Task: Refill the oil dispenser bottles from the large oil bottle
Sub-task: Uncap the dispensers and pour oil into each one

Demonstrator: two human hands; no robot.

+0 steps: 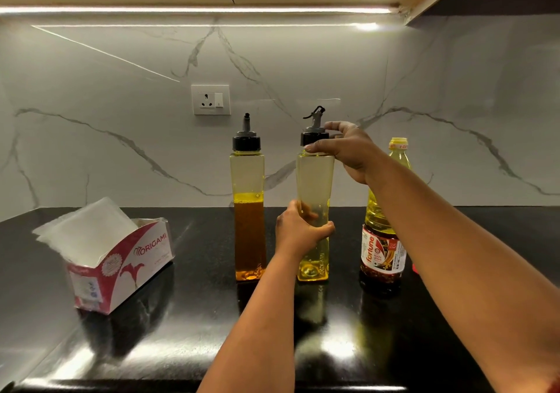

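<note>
You're barely started: your left hand (298, 229) grips the near-empty dispenser bottle (315, 207), right hand (348, 150) fingers curl round its cap (312, 138); large oil bottle (383, 241) stands untouched, nothing poured yet

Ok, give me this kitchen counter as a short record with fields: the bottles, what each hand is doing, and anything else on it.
dark-oil dispenser: capped, roughly half full, untouched
pale-oil dispenser: upright on counter, low oil level
left hand: grips pale-oil dispenser body
right hand: grips its black cap
large oil bottle: right of both dispensers, yellow cap on
tissue box: left, open
counter: black, glossy
</note>
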